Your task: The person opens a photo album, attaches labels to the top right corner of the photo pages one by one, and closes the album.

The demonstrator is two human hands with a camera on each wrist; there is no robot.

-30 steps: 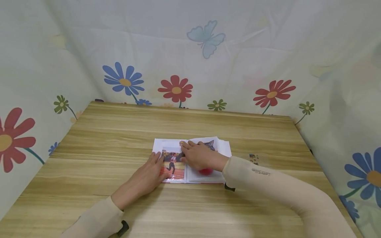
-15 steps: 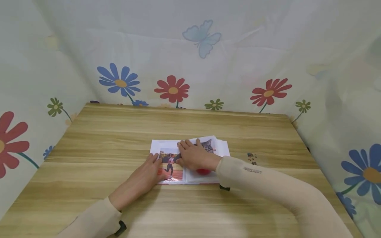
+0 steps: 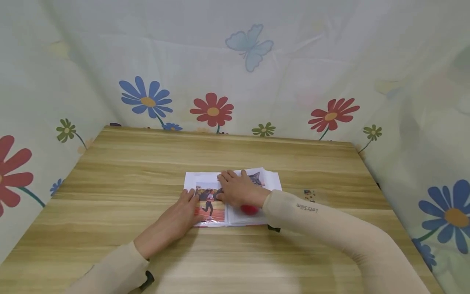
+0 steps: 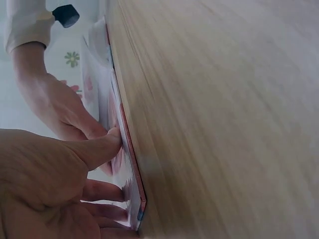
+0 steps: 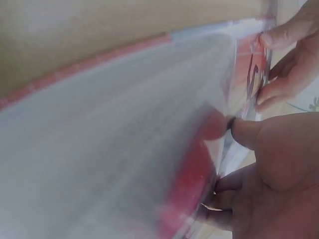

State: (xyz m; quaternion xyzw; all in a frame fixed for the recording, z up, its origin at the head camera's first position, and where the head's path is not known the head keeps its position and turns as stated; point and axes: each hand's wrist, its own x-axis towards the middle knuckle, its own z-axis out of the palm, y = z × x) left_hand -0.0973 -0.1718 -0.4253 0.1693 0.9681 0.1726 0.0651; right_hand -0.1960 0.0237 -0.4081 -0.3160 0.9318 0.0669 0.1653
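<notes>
An open photo album (image 3: 190, 177) lies flat on the table, a runner photo (image 3: 208, 205) in its left page. My left hand (image 3: 178, 216) rests on that page's left side, fingers extended and thumb near the lower edge. Across the inner part of the right page my right hand (image 3: 238, 190) presses with its fingers spread. It covers much of a cat picture (image 3: 256, 178); a red patch (image 3: 249, 210) shows below the palm. In the right wrist view, the right page's clear sleeve (image 5: 99, 149) bulges upward, and the right thumb touches near the fold.
A small clear sheet with little printed pictures (image 3: 309, 194) lies on the wooden table (image 3: 147, 163), right of the album and partly behind the right forearm. Flower-printed cloth (image 3: 286, 81) walls the table's back and sides.
The head view has shifted slightly. Both hands stay on the album pages, with the right hand hardly moved.
</notes>
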